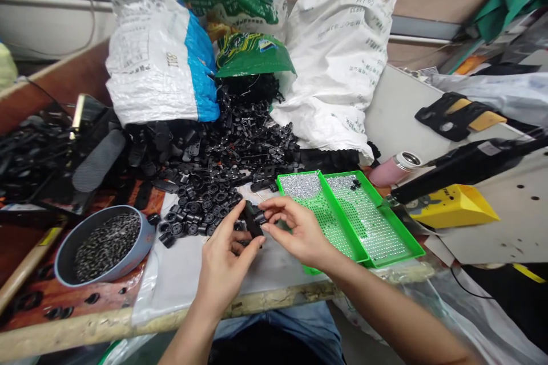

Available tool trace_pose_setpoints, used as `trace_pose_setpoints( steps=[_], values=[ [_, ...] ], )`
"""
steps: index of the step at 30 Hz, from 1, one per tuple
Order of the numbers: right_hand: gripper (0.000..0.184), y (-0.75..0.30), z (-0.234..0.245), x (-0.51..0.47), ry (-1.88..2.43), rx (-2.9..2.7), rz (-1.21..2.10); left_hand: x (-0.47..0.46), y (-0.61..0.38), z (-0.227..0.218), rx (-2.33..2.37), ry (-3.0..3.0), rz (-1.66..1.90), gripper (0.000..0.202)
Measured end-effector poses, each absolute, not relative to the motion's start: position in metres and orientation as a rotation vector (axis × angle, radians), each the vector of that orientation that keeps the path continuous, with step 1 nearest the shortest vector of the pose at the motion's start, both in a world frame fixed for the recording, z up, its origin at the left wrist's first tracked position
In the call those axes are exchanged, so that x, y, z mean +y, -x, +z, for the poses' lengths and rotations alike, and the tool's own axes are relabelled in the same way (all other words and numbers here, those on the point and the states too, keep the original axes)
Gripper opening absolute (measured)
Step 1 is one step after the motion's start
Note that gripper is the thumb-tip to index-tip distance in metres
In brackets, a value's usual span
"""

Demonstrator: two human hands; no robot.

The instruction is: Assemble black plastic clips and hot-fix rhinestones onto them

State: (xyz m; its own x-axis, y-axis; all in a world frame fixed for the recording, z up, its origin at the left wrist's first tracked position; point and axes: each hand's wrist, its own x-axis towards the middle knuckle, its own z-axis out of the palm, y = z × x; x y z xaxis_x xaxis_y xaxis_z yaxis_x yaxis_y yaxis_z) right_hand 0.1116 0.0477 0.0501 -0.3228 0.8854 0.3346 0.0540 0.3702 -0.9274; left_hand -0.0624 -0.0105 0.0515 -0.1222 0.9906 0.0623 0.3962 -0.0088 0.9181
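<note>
My left hand (226,256) pinches a flat, elongated black plastic part (253,227) between thumb and fingers, tilted above the white sheet. Fingers of my right hand (295,228) close on a small black plastic wheel (259,217), which is against that part. A thin metal pin (260,197) shows by my right index finger; I cannot tell whether it is gripped. Just beyond my left hand lies a pile of black wheels (209,217). Behind it spreads a large heap of black plastic parts (248,131).
Two green trays (363,256) with small silvery pieces stand at right. A blue-grey bowl (148,239) of small dark and silvery pieces sits at left. White sacks (338,63) stand behind. A pink flask (391,170) and a yellow scoop-like container (458,208) are further right.
</note>
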Motion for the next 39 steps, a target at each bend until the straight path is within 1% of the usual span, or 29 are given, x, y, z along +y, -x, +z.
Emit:
trace_pose_setpoints(
  steps=[3,6,10,13,20,28,31,35,39],
  values=[
    [0.025,-0.111,0.046,0.042,0.868,-1.607,1.057,-0.011,0.059,0.051,1.571,-1.408,1.128,0.075],
    [0.024,-0.114,0.045,0.040,0.871,-1.603,1.022,-0.012,0.056,0.050,1.553,-1.396,1.127,0.075],
    [0.028,-0.117,0.046,0.041,0.875,-1.567,1.029,-0.014,0.054,0.049,1.561,-1.434,1.113,0.072],
    [0.030,-0.118,0.046,0.040,0.925,-1.517,1.028,-0.015,0.050,0.048,1.597,-1.493,1.140,0.067],
    [0.025,-0.118,0.039,0.030,1.054,-1.464,0.812,-0.016,0.037,0.046,1.560,-1.704,1.248,0.052],
    [0.016,-0.127,0.033,0.027,1.002,-1.438,0.635,-0.011,0.028,0.051,1.512,-1.716,1.206,0.054],
    [0.015,-0.132,0.032,0.024,0.988,-1.466,0.717,-0.011,0.028,0.052,1.528,-1.703,1.196,0.053],
    [0.026,-0.139,0.029,0.020,0.975,-1.459,0.988,-0.011,0.029,0.052,1.539,-1.691,1.219,0.053],
    [0.027,-0.144,0.031,0.020,1.031,-1.461,0.997,-0.012,0.028,0.052,1.536,-1.725,1.215,0.054]
  ],
)
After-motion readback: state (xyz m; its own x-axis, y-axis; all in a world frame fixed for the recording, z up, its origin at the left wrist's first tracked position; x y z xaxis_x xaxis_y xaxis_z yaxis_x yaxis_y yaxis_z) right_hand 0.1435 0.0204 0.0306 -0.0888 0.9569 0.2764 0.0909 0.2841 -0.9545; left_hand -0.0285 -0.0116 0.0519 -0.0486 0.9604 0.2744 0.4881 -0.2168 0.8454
